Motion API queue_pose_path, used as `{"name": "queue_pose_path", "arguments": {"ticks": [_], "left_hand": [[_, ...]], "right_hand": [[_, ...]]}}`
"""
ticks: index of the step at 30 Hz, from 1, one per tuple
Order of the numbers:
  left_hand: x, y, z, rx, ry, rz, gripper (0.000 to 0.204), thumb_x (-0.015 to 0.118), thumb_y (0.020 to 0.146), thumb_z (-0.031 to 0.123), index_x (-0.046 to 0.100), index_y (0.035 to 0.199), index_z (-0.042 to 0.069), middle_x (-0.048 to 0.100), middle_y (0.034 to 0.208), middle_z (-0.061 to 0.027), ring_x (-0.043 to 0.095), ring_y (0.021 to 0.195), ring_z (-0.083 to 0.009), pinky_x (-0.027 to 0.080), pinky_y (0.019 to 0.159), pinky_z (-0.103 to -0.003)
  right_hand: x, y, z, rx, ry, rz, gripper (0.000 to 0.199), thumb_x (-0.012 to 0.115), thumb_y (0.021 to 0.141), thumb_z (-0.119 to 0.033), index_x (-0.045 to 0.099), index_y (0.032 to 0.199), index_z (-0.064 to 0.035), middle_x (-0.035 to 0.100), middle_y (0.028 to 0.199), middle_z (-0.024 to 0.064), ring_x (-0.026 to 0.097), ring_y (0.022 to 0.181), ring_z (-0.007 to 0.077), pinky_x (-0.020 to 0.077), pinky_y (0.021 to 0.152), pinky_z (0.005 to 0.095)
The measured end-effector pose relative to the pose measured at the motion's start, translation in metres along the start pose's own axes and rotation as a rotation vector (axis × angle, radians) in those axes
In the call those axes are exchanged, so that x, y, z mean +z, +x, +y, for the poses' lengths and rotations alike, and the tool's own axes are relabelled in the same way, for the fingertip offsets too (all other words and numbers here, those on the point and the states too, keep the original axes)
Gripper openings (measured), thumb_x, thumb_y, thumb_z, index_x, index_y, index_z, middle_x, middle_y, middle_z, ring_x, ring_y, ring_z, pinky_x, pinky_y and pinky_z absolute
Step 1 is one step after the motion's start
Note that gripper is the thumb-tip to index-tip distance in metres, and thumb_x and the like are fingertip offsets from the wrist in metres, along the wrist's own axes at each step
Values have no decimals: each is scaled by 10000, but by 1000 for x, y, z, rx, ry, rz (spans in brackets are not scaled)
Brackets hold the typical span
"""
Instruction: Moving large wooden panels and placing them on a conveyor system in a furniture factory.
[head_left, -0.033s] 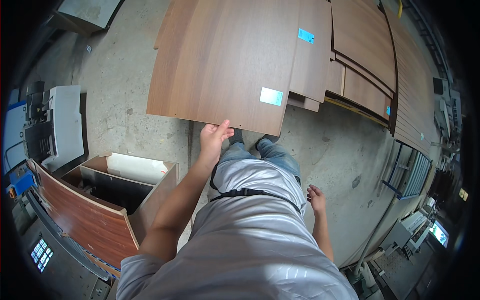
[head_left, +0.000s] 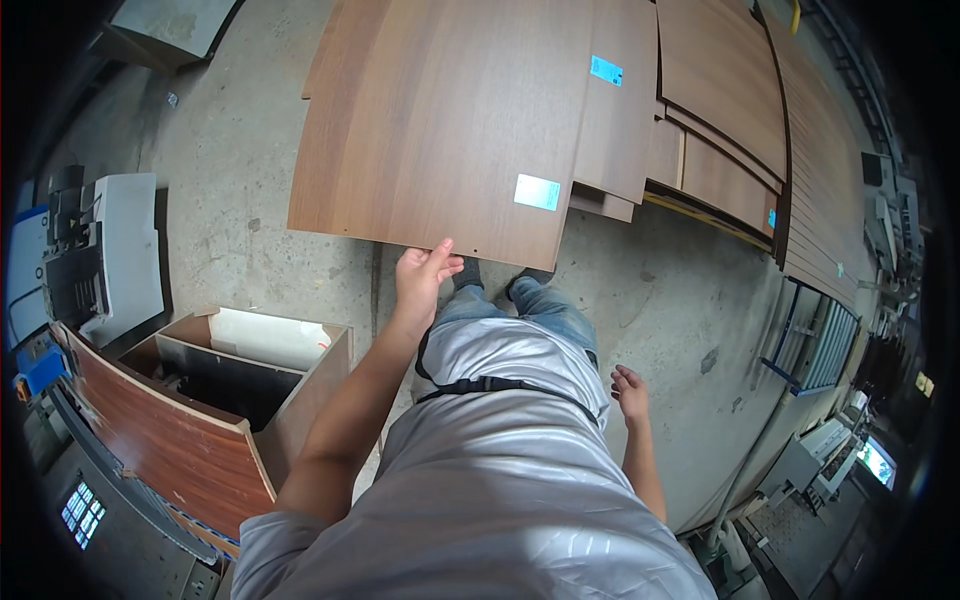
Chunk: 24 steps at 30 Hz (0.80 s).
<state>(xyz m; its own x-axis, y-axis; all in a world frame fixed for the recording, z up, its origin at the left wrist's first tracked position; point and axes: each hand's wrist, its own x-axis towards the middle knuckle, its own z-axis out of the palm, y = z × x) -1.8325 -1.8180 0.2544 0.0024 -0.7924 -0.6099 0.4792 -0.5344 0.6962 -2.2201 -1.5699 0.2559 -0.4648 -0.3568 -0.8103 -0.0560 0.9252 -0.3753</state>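
Note:
My left hand (head_left: 420, 280) is at the near edge of a large brown wood-grain panel (head_left: 440, 130). Its thumb lies over the edge and the fingers bend close beneath, pinching the board. The panel has a white label (head_left: 537, 192) near its right corner and small holes along the near edge. Partly under its right side are more boards, one with a blue label (head_left: 606, 71). My right hand (head_left: 630, 394) hangs at my right side over the floor, empty, its fingers loosely bent and apart.
On the left stands an open wooden box (head_left: 335, 365) with compartments, behind a reddish-brown curved board (head_left: 160, 430). A white machine (head_left: 130, 245) is farther left. Stacked brown panels (head_left: 725, 90) fill the far right, with a blue metal rack (head_left: 815, 340) nearer.
The whole view shifts very slightly, things appearing a little farther left. My hands and the panel keep their places relative to each other.

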Motion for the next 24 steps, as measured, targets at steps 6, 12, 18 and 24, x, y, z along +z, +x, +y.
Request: {"name": "queue_pose_path", "arguments": {"ticks": [6, 12, 18, 24], "left_hand": [[-8, 1, 5, 14, -84, 56, 414, 486, 976, 389, 528, 1016, -21, 631, 880, -141, 640, 784, -219, 533, 729, -345], [-16, 5, 16, 28, -131, 91, 464, 487, 968, 426, 537, 1035, -31, 628, 871, -147, 631, 770, -220, 524, 724, -351], [3, -12, -6, -193, 148, -97, 413, 516, 961, 400, 559, 1023, -6, 640, 844, -104, 644, 717, -176, 554, 642, -287], [66, -17, -27, -373, 384, -336, 399, 519, 967, 364, 581, 1045, -23, 654, 844, -92, 646, 683, -148, 559, 601, -254]], "right_hand": [[11, -2, -31, -123, 21, 21, 391, 604, 908, -231, 575, 1251, -47, 653, 1059, 56, 584, 868, 145, 493, 773, 300], [14, -7, -11, -74, 40, 45, 365, 606, 899, -223, 597, 1227, -61, 658, 993, 46, 585, 841, 140, 499, 753, 300], [21, -7, 55, -6, 106, 119, 357, 617, 882, -244, 622, 1188, -61, 637, 896, 29, 567, 769, 133, 494, 690, 296], [33, -14, 115, -28, 195, 233, 372, 635, 865, -271, 632, 1172, -60, 654, 901, 38, 578, 770, 142, 497, 678, 299]]}}
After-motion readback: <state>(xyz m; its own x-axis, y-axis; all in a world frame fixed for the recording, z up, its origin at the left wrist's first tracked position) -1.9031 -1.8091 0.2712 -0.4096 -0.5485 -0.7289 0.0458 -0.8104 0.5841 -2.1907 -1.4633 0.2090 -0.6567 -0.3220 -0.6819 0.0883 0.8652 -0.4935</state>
